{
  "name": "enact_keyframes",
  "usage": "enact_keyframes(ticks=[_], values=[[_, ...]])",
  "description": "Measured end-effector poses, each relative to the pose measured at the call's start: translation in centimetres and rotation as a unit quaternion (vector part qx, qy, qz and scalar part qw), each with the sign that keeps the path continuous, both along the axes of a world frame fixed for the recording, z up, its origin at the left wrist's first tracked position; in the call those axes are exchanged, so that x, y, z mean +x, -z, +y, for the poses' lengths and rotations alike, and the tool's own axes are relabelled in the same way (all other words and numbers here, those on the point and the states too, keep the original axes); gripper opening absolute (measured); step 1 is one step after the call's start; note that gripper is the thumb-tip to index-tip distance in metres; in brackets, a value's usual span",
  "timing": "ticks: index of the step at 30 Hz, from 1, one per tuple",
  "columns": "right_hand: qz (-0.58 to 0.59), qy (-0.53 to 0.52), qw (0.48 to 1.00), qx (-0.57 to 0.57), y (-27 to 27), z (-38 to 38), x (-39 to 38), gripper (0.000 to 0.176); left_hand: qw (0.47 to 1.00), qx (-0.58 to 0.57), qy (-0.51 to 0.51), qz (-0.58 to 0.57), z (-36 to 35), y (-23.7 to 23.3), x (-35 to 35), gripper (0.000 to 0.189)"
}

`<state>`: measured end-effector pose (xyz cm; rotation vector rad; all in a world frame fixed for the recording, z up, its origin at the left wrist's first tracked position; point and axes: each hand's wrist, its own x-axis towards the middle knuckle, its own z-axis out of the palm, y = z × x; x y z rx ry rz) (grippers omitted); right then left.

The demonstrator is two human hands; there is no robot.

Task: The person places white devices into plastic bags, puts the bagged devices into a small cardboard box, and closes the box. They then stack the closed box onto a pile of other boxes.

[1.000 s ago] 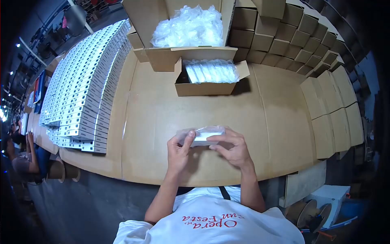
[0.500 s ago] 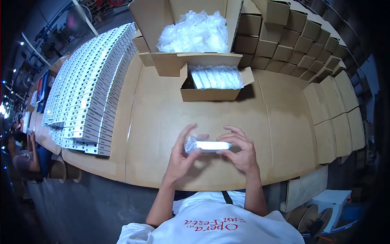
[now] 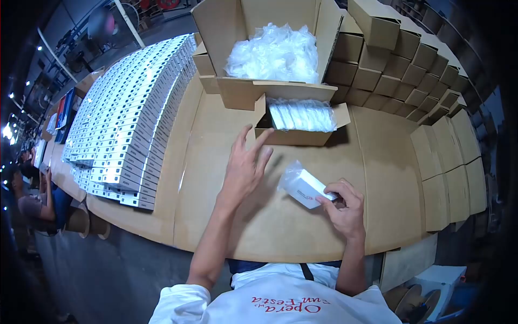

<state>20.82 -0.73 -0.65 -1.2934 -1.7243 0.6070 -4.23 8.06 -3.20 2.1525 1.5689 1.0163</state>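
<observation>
Across a brown table (image 3: pixel 280 235), a large carton (image 3: pixel 240 95) of crumpled plastic (image 3: pixel 274 56) stands behind a small carton (image 3: pixel 302 138) of wrapped packets (image 3: pixel 302 115). The left hand (image 3: pixel 241 173) has released the white box (image 3: pixel 306 189), fingers spread near the small carton, contact unclear. The right hand (image 3: pixel 348 212) alone grips the box, slanted over the table, its clear bag (image 3: pixel 290 174) bunched at the opposite end.

Person over there's got a white short-sleeved T-shirt (image 3: pixel 270 308) on, loose fit, w/ red lettering (image 3: pixel 291 305) across the chest: "Opera Fun Festa", plus a tiny mark, too sm. to read. Blk. strap (image 3: pixel 307 271) at the waist, dk. blue cloth (image 3: pixel 245 267) below the hem. Left hand (image 3: pixel 244 168) & right hand (image 3: pixel 345 209) both bare, no gloves.
</observation>
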Motion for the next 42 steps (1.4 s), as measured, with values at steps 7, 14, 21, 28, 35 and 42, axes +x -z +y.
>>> enact_keyframes(ticks=[7,14,21,28,35,42], values=[[0.143,0.049,0.988,0.004,0.4,2.8,-2.7,0.016,0.994,-0.019,-0.043,-0.099,3.2,1.6,-0.4,0.053],[0.117,0.075,0.978,0.158,0.8,10.5,-9.5,0.017,0.98,-0.058,-0.044,-0.184,3.5,4.4,-0.8,0.056],[0.012,0.101,0.974,0.201,3.1,13.9,-12.4,0.018,0.977,-0.057,0.024,-0.203,2.7,2.8,-3.8,0.056],[-0.06,0.115,0.98,0.151,2.5,15.0,-13.0,0.017,0.964,-0.084,-0.066,-0.243,3.6,0.2,-8.6,0.061],[-0.179,0.147,0.968,0.094,4.3,16.5,-12.9,0.012,0.972,-0.037,-0.1,-0.21,6.5,0.1,-12.6,0.056],[-0.258,0.174,0.95,0.029,3.4,16.2,-13.8,0.014,0.973,0.017,-0.136,-0.186,13.4,-0.6,-16.9,0.038]])
